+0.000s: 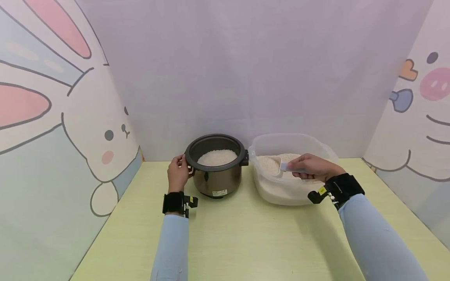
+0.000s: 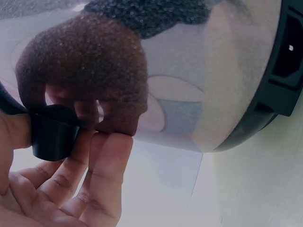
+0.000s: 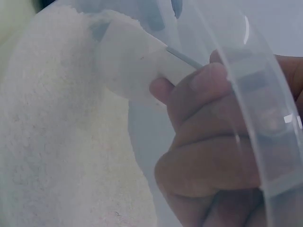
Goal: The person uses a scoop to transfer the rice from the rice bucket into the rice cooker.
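Note:
A dark rice cooker [image 1: 218, 177] without a lid stands at the back of the table, white rice [image 1: 217, 157] inside its pot. My left hand [image 1: 178, 173] grips its left side handle [image 2: 54, 135], thumb on one side and fingers on the other in the left wrist view. To the right, a clear plastic bin [image 1: 277, 195] holds more rice. Over that rice my right hand [image 1: 311, 167] holds a white scoop [image 1: 281, 166] by its handle. The scoop's bowl is down in the bin, heaped with rice. Through the bin's wall, the right wrist view shows my curled fingers [image 3: 208, 165].
The cooker and the bin stand side by side against the pale back curtain [image 1: 225, 78]. Walls with cartoon animals [image 1: 105, 156] close in both sides of the light green table [image 1: 228, 242]. A black camera band [image 1: 344, 189] circles each wrist.

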The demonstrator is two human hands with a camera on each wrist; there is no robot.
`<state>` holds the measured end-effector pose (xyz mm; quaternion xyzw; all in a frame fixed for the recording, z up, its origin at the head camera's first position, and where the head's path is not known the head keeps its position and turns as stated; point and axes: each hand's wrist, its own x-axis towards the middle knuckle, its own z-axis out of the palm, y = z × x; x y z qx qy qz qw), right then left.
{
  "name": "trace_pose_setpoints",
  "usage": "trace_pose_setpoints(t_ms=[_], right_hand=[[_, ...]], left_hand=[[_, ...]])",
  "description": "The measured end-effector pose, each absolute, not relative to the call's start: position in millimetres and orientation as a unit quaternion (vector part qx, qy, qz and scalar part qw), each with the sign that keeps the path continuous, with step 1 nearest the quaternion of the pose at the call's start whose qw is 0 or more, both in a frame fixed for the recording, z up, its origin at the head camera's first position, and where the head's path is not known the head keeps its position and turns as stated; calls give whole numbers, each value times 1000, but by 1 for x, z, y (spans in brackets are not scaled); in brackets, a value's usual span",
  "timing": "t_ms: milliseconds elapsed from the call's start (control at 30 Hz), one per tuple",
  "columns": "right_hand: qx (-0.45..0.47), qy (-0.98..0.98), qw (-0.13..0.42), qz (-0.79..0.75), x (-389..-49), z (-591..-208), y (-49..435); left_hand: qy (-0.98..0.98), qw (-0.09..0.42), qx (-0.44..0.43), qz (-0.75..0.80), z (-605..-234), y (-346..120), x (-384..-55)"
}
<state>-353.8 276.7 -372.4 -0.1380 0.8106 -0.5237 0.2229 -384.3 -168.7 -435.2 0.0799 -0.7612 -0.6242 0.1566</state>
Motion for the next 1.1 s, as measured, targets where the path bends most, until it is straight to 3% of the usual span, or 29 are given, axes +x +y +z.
trace_pose_setpoints(t_ms=[400, 667, 1100], right_hand=[[-104, 780, 223, -575, -354, -371, 282], [-123, 688, 256, -668, -355, -370, 289], [-124, 636, 250, -719, -354, -361, 287]], left_hand=[[-759, 161, 73, -627, -435, -166, -384], [-760, 165, 66, -625, -434, -166, -385], [-761, 165, 70, -624, -438, -169, -385]])
